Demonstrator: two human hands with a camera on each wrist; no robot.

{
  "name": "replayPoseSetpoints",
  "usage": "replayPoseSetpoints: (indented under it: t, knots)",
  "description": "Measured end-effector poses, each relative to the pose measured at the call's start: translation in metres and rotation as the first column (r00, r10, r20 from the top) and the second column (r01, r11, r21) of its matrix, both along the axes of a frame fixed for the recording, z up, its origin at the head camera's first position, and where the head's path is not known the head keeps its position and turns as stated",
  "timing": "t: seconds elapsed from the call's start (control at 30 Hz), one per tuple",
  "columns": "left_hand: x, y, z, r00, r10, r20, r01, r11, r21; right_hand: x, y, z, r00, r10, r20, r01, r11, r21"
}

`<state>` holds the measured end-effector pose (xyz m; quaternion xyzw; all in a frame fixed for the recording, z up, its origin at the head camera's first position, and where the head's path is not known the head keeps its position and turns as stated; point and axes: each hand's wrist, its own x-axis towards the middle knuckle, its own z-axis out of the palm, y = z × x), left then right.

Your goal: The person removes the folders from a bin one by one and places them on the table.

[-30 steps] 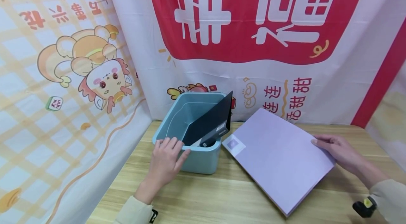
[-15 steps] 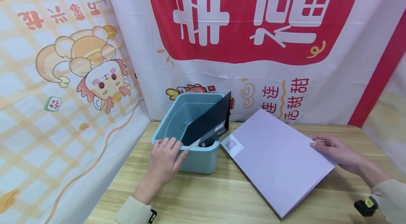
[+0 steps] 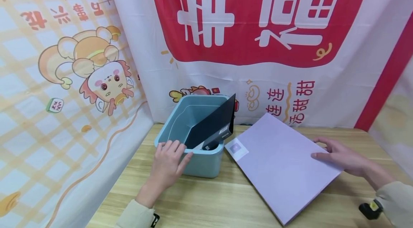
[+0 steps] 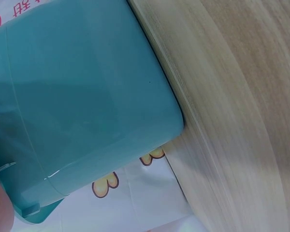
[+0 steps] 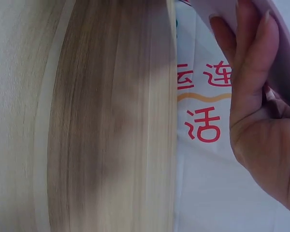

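"What colour is the storage bin (image 3: pixel 201 166) at centre?"
"Teal; the binder (image 3: pixel 209 126) there is black, the folder (image 3: pixel 287 167) at lower right lilac."
"And the cloth (image 3: pixel 19 65) at far left?"
"Pale orange checks on white."

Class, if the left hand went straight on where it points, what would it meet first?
Likely the blue bin, whose near rim the left hand touches; beyond that, depth is hard to judge.

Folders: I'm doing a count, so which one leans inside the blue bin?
The black folder: it sits tilted in the blue bin, whereas the lilac folder is outside, to its right.
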<state>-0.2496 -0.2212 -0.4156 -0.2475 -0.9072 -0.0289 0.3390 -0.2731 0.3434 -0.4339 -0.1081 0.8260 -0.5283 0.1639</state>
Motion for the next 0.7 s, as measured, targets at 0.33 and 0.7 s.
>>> replayPoseSetpoints:
  t: [0.33,0.7]
  knots:
    - [0.0007,0.0004,0.0008,1.000,0.005,0.009,-0.005,1.000,0.002,0.0040,-0.0012,-0.0022,0.996,0.027,0.086,-0.012,0.986,-0.169]
    - [0.0012,0.0009,0.0009,1.000,0.002,0.004,-0.002,1.000,0.005,0.0075,-0.0053,-0.0051,0.997,0.000,0.083,0.020,0.972,-0.236]
